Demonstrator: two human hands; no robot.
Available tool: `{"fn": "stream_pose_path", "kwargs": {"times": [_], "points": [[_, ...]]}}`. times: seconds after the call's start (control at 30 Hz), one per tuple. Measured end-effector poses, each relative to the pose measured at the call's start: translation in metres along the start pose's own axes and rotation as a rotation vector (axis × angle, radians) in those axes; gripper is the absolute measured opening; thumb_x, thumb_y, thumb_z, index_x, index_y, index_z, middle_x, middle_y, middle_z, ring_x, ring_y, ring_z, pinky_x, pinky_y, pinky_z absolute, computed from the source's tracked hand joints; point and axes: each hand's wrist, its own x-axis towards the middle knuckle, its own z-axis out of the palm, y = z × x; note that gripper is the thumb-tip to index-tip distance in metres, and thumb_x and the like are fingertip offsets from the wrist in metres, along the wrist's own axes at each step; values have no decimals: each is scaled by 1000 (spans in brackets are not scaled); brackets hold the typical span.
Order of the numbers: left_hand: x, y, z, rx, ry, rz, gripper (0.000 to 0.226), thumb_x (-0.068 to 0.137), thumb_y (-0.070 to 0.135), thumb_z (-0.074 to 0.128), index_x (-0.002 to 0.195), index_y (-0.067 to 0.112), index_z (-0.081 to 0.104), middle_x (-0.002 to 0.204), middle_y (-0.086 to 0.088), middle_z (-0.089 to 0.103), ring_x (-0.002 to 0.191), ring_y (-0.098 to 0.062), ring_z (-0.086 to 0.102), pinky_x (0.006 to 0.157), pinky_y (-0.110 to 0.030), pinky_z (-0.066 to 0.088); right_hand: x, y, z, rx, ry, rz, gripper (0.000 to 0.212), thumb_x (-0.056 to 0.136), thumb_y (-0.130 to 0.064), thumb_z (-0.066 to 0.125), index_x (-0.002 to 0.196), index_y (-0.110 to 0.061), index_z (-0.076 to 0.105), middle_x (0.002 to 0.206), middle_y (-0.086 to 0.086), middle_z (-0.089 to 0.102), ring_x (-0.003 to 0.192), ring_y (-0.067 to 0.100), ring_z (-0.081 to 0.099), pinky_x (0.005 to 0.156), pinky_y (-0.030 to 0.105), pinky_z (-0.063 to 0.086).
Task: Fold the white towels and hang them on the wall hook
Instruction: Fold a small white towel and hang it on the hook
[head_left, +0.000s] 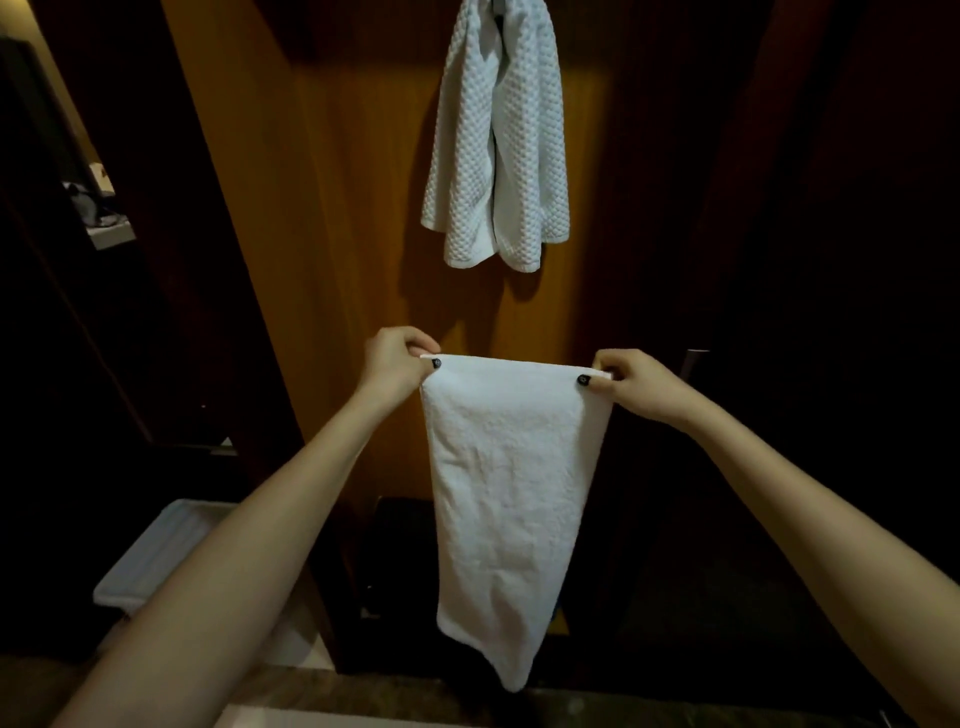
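With the left hand (397, 358) and right hand (631, 382) each pinching a top corner of the smooth white towel (511, 478) at frame centre, bring the corners together evenly so its edges line up.

Far centre, orange-brown wooden wall panel (332, 208), carrying a white waffle-weave towel (496, 156) hung from the top edge of view, bunched into two lobes against the wood. Far left, pale shelf (111, 236) with small blurred items (93, 205) on it. Near left, white ribbed tray (156, 551), support lost in the dark. Along the near edge, brownish stone counter (415, 696).
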Motion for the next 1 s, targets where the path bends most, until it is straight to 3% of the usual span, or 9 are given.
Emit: {"fn": "stream_pose_path", "kwargs": {"times": [0.1, 0.17, 0.33, 0.43, 0.5, 0.6, 0.7, 0.9, 1.0], "points": [[-10, 1, 12, 104, 61, 69, 22, 76, -4, 62, 78, 16, 70, 74, 3, 65, 66, -3, 56, 52, -9, 34, -5, 0, 14, 88, 44, 25, 15, 89, -17, 65, 103, -12, 65, 103, -2, 64, 89, 15, 59, 75, 31, 47], [-14, 2, 16, 105, 84, 76, 20, 78, -3, 63, 82, 15, 71, 76, 3, 64, 70, -6, 56, 53, -7, 33, -9, -6, 14, 211, -95, -33, 38, 88, -8, 65, 124, -23, 63, 123, -12, 58, 104, 8, 60, 89, 26, 50], [-13, 11, 13, -32, 140, 52, 13, 79, 1, 68, 82, 14, 70, 79, 5, 64, 78, -8, 57, 63, -13, 42, -14, -28, 5, 392, -234, -117, 18, 90, -7, 65, 99, -18, 76, 95, -7, 75, 86, 3, 69, 71, 14, 52], [-10, 22, 4, -148, 161, 58, 13, 76, 3, 71, 80, 15, 68, 73, 8, 62, 74, -6, 57, 67, -20, 45, -12, -45, -4, 481, -306, -114, 15, 84, -12, 73, 98, -8, 74, 91, 5, 76, 86, 16, 70, 78, 26, 56], [-10, 30, 0, -221, 116, 84, 14, 75, 3, 73, 81, 14, 68, 74, 5, 63, 70, -6, 57, 63, -18, 45, -10, -58, -8, 450, -390, -142, 21, 82, -6, 74, 103, -6, 71, 94, 8, 76, 89, 14, 71, 79, 22, 55], [-12, 39, -4, -276, 19, 129, 16, 75, 1, 75, 86, 10, 69, 77, -4, 66, 70, -8, 58, 61, -15, 48, -3, -80, -11, 314, -276, -223, 9, 84, -2, 68, 91, -6, 73, 79, 6, 75, 75, 11, 68, 74, 21, 54], [-13, 49, -7, -337, -22, 156, 18, 74, -5, 74, 85, 7, 67, 75, -5, 64, 70, -12, 58, 62, -17, 48, 6, -101, -12, 150, -120, -307, 12, 84, -18, 74, 72, -20, 71, 62, -8, 67, 59, 1, 61, 59, 15, 46], [-18, 66, -21, -574, -155, 120, 20, 76, -8, 71, 89, 7, 67, 73, -8, 67, 61, -6, 64, 54, -16, 49, 22, -124, -21, -100, -44, -400, 19, 81, -33, 75, 71, -21, 66, 106, 2, 62, 98, 14, 55, 86, 30, 43], [-15, 71, -29, -579, -224, 144, 17, 83, -3, 67, 96, 8, 68, 80, -8, 71, 67, -8, 65, 60, -19, 52, 27, -130, -27, -76, -89, -370, 21, 83, -32, 74, 76, -12, 70, 84, 8, 69, 80, 14, 59, 75, 36, 46]]}}
